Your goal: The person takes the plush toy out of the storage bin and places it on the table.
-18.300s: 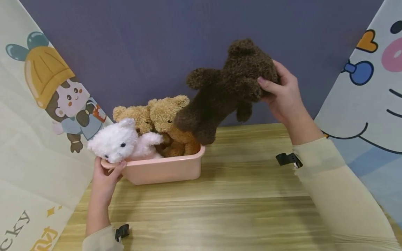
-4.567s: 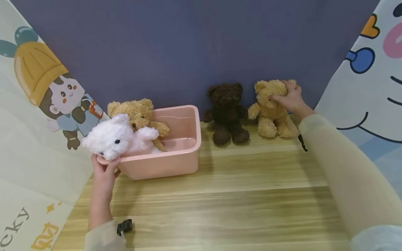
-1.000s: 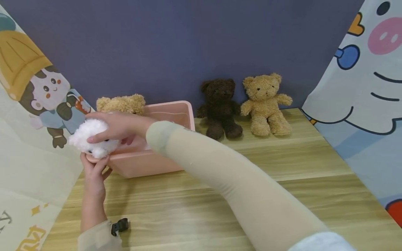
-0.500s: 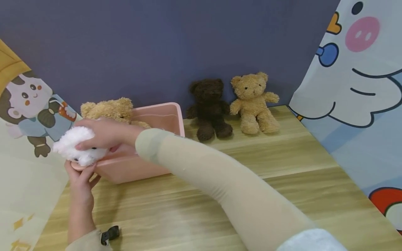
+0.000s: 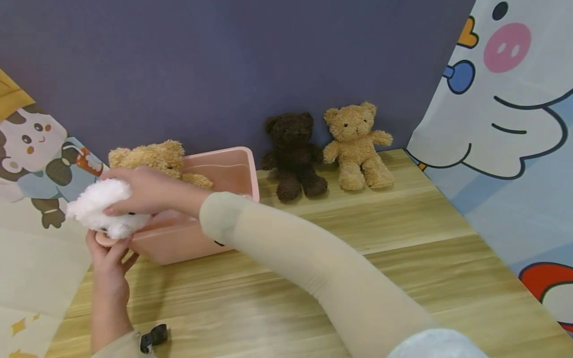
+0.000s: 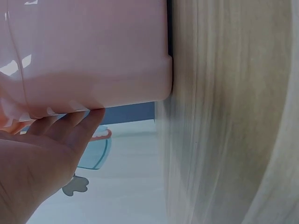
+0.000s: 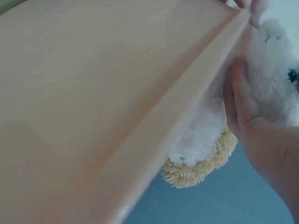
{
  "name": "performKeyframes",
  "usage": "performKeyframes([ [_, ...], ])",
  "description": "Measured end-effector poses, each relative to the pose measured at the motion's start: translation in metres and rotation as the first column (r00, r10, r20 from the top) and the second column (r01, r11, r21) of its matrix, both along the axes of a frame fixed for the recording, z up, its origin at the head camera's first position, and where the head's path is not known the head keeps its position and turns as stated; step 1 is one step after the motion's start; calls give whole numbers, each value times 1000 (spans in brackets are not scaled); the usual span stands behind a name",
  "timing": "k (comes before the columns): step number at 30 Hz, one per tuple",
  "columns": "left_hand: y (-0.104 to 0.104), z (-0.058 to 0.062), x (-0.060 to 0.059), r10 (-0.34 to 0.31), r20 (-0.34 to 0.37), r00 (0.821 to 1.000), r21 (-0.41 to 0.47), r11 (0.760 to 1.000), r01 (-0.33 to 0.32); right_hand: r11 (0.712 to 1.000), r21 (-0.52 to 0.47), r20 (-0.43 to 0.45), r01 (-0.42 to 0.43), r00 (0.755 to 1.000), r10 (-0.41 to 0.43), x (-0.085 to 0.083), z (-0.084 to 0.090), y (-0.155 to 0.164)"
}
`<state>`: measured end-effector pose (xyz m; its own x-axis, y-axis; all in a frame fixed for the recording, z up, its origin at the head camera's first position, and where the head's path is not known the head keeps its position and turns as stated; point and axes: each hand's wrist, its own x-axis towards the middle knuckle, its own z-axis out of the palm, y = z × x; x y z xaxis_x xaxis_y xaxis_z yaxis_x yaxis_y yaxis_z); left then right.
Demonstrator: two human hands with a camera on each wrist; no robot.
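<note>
A pink bin stands at the table's left. A white plush hangs over the bin's left corner, and my right hand reaches across and grips its head. In the right wrist view the thumb presses into the white plush beside the bin wall. My left hand holds the bin's left corner from below; its fingers lie under the bin. A tan bear sits in the bin behind the white plush.
A dark brown bear and a second tan bear sit side by side against the purple wall, right of the bin. Cartoon-printed panels close in both sides. The wooden table stretches in front.
My right hand left the tan bear seated by the wall and crossed to the white plush, which it has gripped for the last second. The left hand has stayed on the bin.
</note>
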<state>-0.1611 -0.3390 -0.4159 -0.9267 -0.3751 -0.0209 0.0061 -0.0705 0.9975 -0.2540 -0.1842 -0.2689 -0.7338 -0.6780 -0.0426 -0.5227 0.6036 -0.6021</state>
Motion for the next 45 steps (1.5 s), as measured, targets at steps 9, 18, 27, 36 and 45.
performKeyframes([
  [9, 2, 1, 0, 16, 17, 1000, -5, 1000, -16, 991, -126, 7, 36, 999, -35, 1, 3, 20],
  [18, -1, 1, -1, 22, 1, 1000, 2, 1000, -22, 852, -499, 97, 158, 987, -126, 29, 1, 59],
  [27, 3, 2, -1, 42, 14, 999, 2, 999, -42, 456, -848, 246, 272, 962, -117, 67, -26, 96],
  [36, 3, 2, 1, 37, 29, 999, -13, 999, -37, -34, -954, 296, 299, 952, 77, 76, -53, 130],
  [45, 4, 3, 0, 45, 17, 999, 14, 999, -45, -314, -882, 324, 352, 936, 137, 71, -75, 173],
])
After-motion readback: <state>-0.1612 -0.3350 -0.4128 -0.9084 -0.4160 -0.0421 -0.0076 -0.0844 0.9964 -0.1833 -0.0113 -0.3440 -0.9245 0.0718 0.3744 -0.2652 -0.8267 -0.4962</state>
